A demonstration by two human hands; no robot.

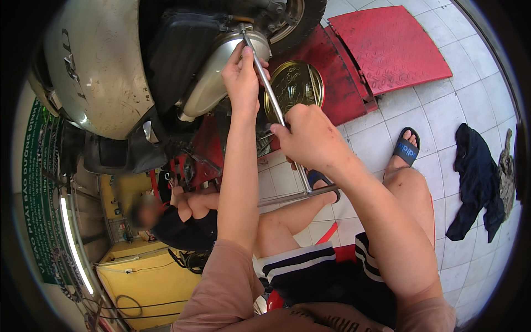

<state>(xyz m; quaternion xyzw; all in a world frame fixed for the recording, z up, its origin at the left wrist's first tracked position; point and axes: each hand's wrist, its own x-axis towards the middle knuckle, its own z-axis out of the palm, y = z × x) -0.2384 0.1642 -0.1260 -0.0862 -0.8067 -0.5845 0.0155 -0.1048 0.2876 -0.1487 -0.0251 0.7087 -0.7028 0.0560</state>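
Pale beige bodywork fills the upper left here, the flank of a scooter [102, 66], and what a bulk it makes beside the red platform [345, 94] under its wheel end! Over on the left a co-worker [188, 227] sits, limbs folded; away to the right, a dark cloth [478, 182] lies crumpled. Now the silver casing [210, 83] low on the scooter, and just beside it a round, gold-rimmed pan [322, 88] with oily-looking liquid inside. And here's the T-handled wrench [268, 88], running from a fitting at the casing's upper edge down to its crossbar near the person's knees! Both hands are on it: the right hand [312, 133] closed firmly round the lower shaft, above the crossbar, and the left hand [241, 77], fingers curled in, gripping the shaft near its tip.
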